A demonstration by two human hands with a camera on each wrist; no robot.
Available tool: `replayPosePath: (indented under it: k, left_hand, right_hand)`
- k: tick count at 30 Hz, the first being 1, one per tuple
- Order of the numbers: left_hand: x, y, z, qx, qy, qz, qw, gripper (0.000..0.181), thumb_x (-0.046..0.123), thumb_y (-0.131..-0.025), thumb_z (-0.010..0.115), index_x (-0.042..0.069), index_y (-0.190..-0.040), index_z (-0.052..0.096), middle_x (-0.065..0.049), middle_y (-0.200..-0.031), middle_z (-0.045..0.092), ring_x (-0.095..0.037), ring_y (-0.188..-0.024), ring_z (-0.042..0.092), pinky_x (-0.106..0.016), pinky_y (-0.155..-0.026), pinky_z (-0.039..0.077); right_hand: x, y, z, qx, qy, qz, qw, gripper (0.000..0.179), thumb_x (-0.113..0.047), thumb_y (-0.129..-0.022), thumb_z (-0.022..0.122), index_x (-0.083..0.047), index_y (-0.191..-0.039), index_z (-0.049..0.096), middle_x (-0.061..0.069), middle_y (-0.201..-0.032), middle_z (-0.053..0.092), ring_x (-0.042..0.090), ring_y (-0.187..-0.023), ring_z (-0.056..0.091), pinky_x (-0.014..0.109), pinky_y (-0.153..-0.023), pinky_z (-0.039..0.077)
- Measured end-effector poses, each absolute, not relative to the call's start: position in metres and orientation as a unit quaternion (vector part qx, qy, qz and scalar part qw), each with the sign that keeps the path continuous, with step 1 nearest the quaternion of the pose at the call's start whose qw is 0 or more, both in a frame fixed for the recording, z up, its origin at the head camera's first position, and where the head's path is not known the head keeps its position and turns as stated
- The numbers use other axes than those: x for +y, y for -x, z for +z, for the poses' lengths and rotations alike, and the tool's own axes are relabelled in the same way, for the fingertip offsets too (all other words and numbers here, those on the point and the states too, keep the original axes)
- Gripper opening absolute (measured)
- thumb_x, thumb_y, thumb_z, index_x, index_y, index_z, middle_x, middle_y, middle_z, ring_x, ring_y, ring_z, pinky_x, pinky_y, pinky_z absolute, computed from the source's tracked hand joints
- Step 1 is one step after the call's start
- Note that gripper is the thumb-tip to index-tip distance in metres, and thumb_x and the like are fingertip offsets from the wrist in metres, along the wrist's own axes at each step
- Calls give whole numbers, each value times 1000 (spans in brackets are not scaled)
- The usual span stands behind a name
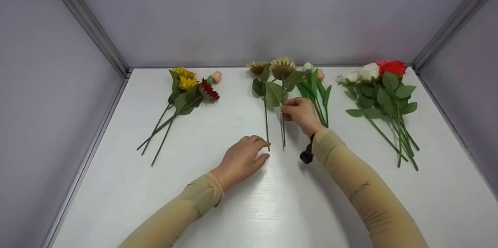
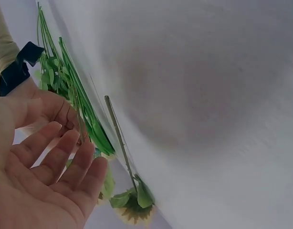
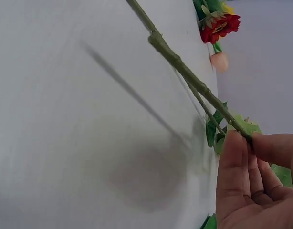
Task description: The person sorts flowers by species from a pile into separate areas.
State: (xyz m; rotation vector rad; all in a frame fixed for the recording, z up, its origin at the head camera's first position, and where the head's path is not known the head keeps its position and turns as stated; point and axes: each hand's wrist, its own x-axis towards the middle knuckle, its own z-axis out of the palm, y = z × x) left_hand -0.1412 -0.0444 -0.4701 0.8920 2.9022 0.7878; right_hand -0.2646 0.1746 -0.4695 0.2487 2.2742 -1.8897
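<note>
Between thumb and fingers, my right hand (image 1: 301,113) pinches the stem of a pale sunflower (image 1: 283,69), its bloom toward the back wall. In the right wrist view the held stem (image 3: 194,81) runs up and left from the fingertips, raised over its shadow. A second pale sunflower (image 1: 257,68) lies just left of it, leafy stem pointing to the front. Near that stem's lower end is my left hand (image 1: 242,159), fingers loosely extended and holding nothing. The left wrist view shows the left palm (image 2: 41,191) and the lying flower's stem (image 2: 119,133) beyond it.
At the left lie yellow sunflowers (image 1: 186,82), a dark red flower (image 1: 209,90) and a pink tulip (image 1: 216,77). Tulips with green leaves (image 1: 314,86) lie beside my right hand. White roses (image 1: 367,72) and a red rose (image 1: 393,68) lie at the right. Walls (image 1: 249,14) enclose the table.
</note>
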Motion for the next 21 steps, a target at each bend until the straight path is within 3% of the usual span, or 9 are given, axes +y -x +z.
replayPosePath:
  k: [6,16,21]
  left_hand:
    - [-53,139,-470,925,-261,275,19,31,28,-102,66,13,-129,70,-2,-125,67,-23,-118,60,-39,-96,52]
    - [-53,139,-471,922,-249,292,45,31,28,-102,65,12,-127,71,-2,-126,66,-22,-119,60,-39,-98,51]
    - [-54,139,-474,926,-230,294,54,30,28,-102,65,12,-126,71,-2,-126,66,-23,-118,61,-39,-98,51]
  right_hand:
    - [162,270,-479,784,-95,-607,92,26,-7,-98,68,6,-120,66,19,-107,67,23,-83,69,33,-74,60]
    - [155,270,-494,823,-68,-558,82,24,-8,-95,69,6,-115,70,16,-94,70,19,-74,67,30,-65,59]
    - [147,269,-494,806,-70,-581,87,29,-6,-95,68,7,-120,67,19,-97,71,20,-75,69,31,-66,60]
